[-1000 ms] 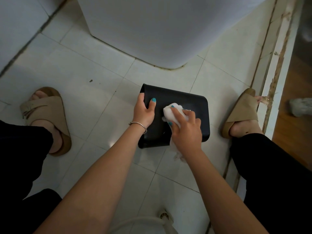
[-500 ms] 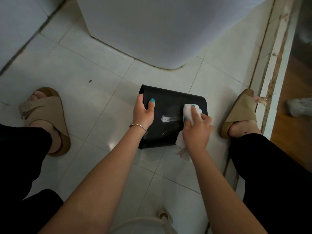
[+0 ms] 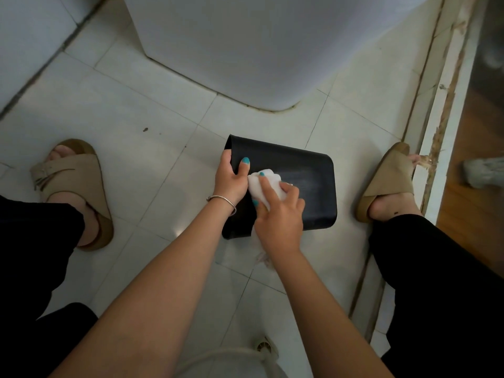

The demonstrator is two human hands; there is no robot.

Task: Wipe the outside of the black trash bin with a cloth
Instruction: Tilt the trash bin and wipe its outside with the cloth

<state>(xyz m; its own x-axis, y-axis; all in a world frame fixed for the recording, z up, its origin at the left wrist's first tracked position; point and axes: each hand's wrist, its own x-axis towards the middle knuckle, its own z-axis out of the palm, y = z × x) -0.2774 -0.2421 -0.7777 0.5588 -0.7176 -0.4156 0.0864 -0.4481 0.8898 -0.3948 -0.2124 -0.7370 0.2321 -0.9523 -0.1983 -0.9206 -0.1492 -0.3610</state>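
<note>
The black trash bin (image 3: 305, 175) lies on its side on the white tiled floor, between my two feet. My left hand (image 3: 230, 181) grips its left rim, thumb on the outer wall. My right hand (image 3: 278, 216) presses a bunched white cloth (image 3: 263, 185) against the bin's upper side, close to my left thumb. A faint wet smear shows on the black surface to the right of the cloth. The cloth's loose end hangs below my right wrist.
A large white appliance (image 3: 245, 45) stands just beyond the bin. A raised white door sill (image 3: 441, 148) runs along the right, with wooden floor behind it. My sandalled feet (image 3: 73, 186) flank the bin. A floor drain with a white hose (image 3: 261, 347) sits near my knees.
My right hand slid the cloth from the bin's right part back to the left, next to my left thumb. The white streak has spread into a faint smear. My left hand kept its grip.
</note>
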